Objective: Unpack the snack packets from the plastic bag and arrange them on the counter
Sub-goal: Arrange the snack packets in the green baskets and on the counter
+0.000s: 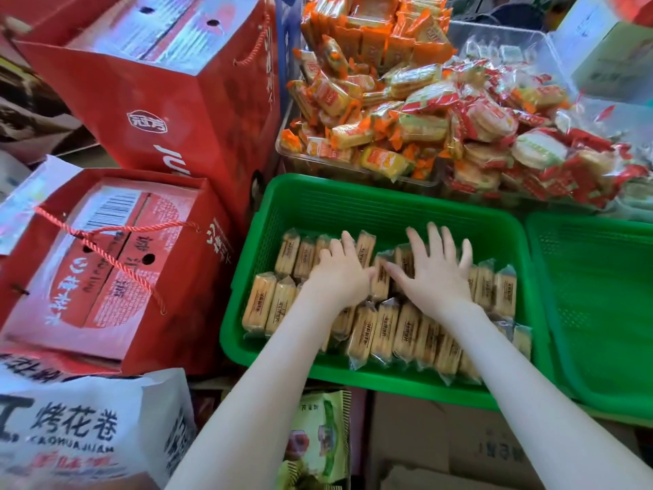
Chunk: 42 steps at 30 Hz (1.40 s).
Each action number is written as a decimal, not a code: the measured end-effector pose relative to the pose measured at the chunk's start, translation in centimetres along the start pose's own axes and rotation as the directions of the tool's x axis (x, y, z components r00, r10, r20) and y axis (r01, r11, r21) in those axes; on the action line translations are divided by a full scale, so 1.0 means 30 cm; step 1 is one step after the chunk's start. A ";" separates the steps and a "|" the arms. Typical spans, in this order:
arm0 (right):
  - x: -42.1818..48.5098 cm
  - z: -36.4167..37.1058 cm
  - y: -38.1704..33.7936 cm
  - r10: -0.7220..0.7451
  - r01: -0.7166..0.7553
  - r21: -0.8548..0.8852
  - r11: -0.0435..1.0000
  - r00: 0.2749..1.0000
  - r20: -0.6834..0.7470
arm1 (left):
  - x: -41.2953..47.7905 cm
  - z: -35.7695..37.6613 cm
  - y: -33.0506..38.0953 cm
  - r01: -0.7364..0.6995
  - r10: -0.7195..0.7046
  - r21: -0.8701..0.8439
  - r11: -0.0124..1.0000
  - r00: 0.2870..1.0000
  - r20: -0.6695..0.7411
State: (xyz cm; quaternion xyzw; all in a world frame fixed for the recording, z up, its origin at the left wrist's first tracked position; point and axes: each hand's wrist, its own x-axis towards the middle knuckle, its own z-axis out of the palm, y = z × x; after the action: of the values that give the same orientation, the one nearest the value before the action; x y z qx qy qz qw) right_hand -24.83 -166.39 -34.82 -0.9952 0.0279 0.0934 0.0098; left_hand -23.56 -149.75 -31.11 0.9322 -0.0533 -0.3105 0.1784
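A green plastic basket (353, 199) sits in the middle and holds several clear-wrapped yellow biscuit packets (385, 334) laid in rows. My left hand (339, 274) lies flat on the packets in the far row. My right hand (434, 270) is spread with straight fingers, pressing on packets just right of it. One packet (380, 281) stands between the two hands. Neither hand grips anything. No plastic bag shows near the hands.
A second green basket (600, 305) stands at the right. Clear trays behind hold heaps of orange-wrapped snacks (357, 100) and red-wrapped rice crackers (512, 143). Red gift boxes (169, 100) stack at the left. A white printed bag (88, 429) and cardboard boxes (459, 443) lie in front.
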 end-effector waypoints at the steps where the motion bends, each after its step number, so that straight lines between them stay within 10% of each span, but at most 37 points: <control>1: -0.013 0.003 0.012 0.025 -0.025 0.013 1.000 1.000 0.015 | 0.000 0.026 0.004 -0.011 0.011 0.056 0.998 1.000 -0.002; 13: -0.057 -0.042 0.081 -0.116 0.111 0.048 0.993 0.985 0.128 | -0.017 0.072 0.018 -0.047 0.121 0.385 0.922 0.978 -0.170; 25: -0.266 -0.055 0.168 -0.109 0.220 0.274 0.936 0.923 -0.369 | -0.143 0.206 0.168 -0.201 0.368 0.339 0.919 0.746 -0.555; 42: -1.167 -0.091 1.361 0.273 -0.028 0.433 0.901 0.813 -0.515 | -0.592 0.897 1.381 -0.670 0.740 0.334 0.663 0.521 -0.426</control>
State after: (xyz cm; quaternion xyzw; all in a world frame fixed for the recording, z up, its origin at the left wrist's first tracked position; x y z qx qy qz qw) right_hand -61.01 -205.32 -26.20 -0.9480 0.1288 -0.2120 0.1993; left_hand -53.42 -192.63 -26.02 0.8858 -0.3950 0.0616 0.2358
